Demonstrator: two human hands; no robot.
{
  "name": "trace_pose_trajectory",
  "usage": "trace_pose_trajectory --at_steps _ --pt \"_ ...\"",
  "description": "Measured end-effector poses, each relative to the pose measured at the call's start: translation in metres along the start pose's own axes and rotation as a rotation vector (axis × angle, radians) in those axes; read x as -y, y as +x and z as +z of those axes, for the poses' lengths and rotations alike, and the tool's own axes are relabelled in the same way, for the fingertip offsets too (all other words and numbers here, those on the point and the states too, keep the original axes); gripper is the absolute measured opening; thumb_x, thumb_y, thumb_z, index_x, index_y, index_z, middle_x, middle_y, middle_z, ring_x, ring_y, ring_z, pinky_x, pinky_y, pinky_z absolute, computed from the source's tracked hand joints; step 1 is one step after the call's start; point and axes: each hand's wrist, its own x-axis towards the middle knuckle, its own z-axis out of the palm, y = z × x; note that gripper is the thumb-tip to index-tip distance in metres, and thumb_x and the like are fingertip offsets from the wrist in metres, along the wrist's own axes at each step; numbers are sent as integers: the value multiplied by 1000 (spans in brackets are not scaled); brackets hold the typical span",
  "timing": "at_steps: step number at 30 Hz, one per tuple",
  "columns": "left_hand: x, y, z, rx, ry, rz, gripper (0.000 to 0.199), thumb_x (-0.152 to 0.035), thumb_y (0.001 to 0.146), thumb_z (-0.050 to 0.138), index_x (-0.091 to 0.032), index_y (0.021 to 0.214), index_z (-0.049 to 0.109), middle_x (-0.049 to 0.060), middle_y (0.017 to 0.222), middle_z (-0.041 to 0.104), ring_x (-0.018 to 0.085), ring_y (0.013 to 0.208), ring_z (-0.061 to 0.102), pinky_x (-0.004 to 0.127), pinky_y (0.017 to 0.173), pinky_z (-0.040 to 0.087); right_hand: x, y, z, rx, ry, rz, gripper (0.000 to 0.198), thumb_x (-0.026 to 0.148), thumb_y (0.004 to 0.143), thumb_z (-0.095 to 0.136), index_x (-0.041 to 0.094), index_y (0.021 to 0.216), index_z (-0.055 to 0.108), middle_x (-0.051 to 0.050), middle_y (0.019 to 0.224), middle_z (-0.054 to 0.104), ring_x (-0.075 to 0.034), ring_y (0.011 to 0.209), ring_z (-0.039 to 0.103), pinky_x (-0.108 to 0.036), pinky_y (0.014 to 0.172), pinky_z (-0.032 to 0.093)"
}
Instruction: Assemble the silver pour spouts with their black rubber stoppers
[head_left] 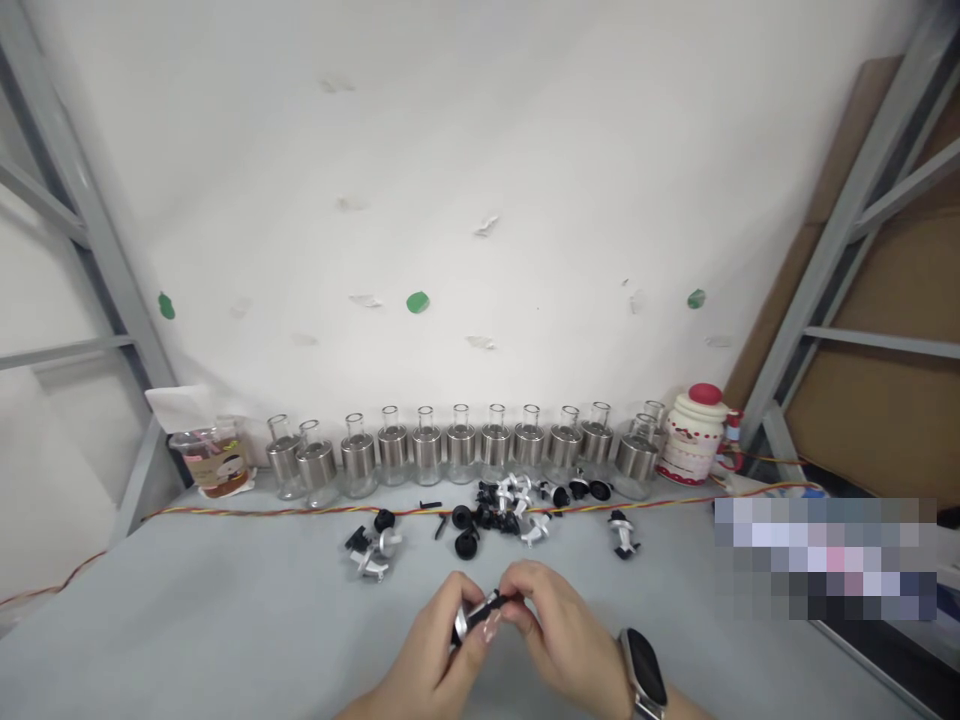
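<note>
My left hand (444,640) is closed around a silver-and-black bottle pourer top (472,615), held low over the front of the table. The fingertips of my right hand (551,625) pinch the black end of that same piece. Whether this black end is a separate part, I cannot tell. Just beyond my hands lies a pile of similar silver and black pourer parts (514,500), with round black caps (466,544) at its near left side. More silver-and-black pieces (369,545) rest to the left, and a single one (622,535) to the right.
Several glass bottles with metal sleeves (427,445) line the back wall. A plastic cup (217,465) stands at their left, a cream jar with a red lid (694,435) at their right. A twisted red-yellow wire (262,512) crosses the table (187,620). Metal frame posts flank both sides.
</note>
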Motion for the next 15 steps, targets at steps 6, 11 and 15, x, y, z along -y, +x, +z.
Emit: trace_pose_trajectory --at_steps 6,11,15 --pt "-3 0 0 11 -11 -18 23 -40 85 31 -19 81 37 -4 64 32 10 54 31 21 50 28 -2 0 0 -2 -19 -16 28 37 90 19 20 84 40 -3 69 56 -15 61 50 -27 57 43" --pt "-2 0 -2 -35 27 25 23 -38 86 31 -18 77 39 -3 67 35 11 58 35 21 54 31 -3 -2 1 -15 -4 6 27 36 90 20 20 85 41 -3 69 56 -15 63 51 -27 59 43" --pt "-1 0 -3 -41 27 48 22 -36 86 32 -18 76 41 -3 66 37 11 59 37 21 56 32 -3 -3 2 -18 -16 7 27 35 90 21 19 85 41 -3 70 56 -15 63 52 -27 60 43"
